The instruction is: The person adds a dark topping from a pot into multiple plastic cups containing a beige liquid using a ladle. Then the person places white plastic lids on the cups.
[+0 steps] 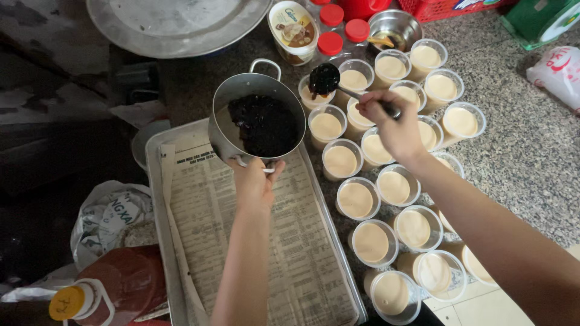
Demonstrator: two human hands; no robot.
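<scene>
The biggest thing under you is the metal tray (158, 199), lined with newspaper (290, 241) and lying on the speckled stone counter (531, 157). Above it, at the top edge, sits a wide round metal platter (175, 24).

Over the tray's far end you hold a metal pot (225, 102) tilted toward you; your left hand (254, 181) is clenched around its near handle, and a dark, glossy lumpy filling (264, 124) covers the pot's bottom.

To the right of the tray stand many clear plastic cups (356, 199), crowded in loose rows and touching one another, each filled with a pale cream-coloured liquid.

Your right hand (393, 124) grips the handle of a ladle (325, 78), fingers wrapped tight round it. Its bowl is heaped with the dark filling and hangs just over the cup (307, 98) nearest the pot's rim, at the far end of the rows.

Behind the cups you have a small steel bowl (396, 27), three red-capped bottles (330, 43) and an oval lidded tub (292, 24). At the lower left lies a red pouch with a yellow cap (67, 302), beside a crumpled plastic bag (109, 217).
</scene>
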